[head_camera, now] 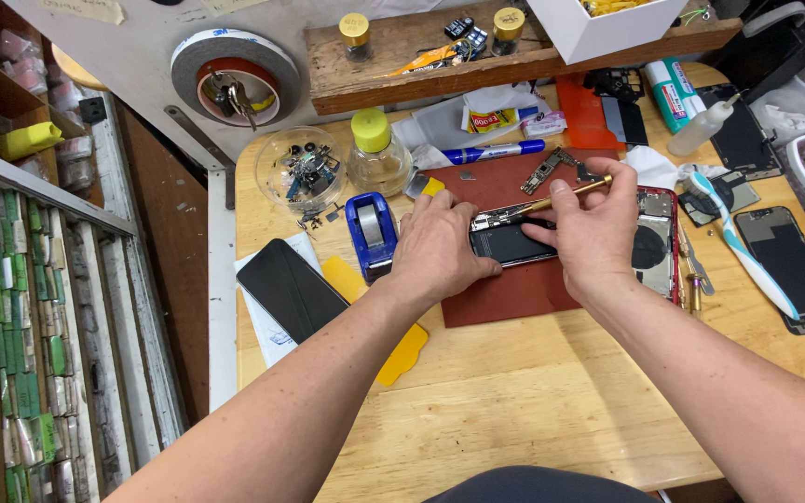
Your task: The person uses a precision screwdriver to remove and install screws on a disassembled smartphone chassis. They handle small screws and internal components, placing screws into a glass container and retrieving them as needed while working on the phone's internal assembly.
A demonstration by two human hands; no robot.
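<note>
An opened phone [514, 240] with its insides exposed lies on a dark red work mat [505, 293] on a wooden bench. My left hand [435, 247] presses on the phone's left end, fingers spread over it. My right hand [593, 233] grips a thin gold-coloured screwdriver [570, 193], its tip touching the phone's upper edge near the middle. A red-framed phone back housing [656, 244] lies partly hidden under my right hand.
A blue tape dispenser [370, 233], a black phone screen [291, 289], a yellow pry tool [402, 354], a clear bowl of small parts [302, 168], a yellow-capped bottle [375, 154], a blue marker [491, 151], a toothbrush [747, 251] and another screen [789, 265] surround the mat.
</note>
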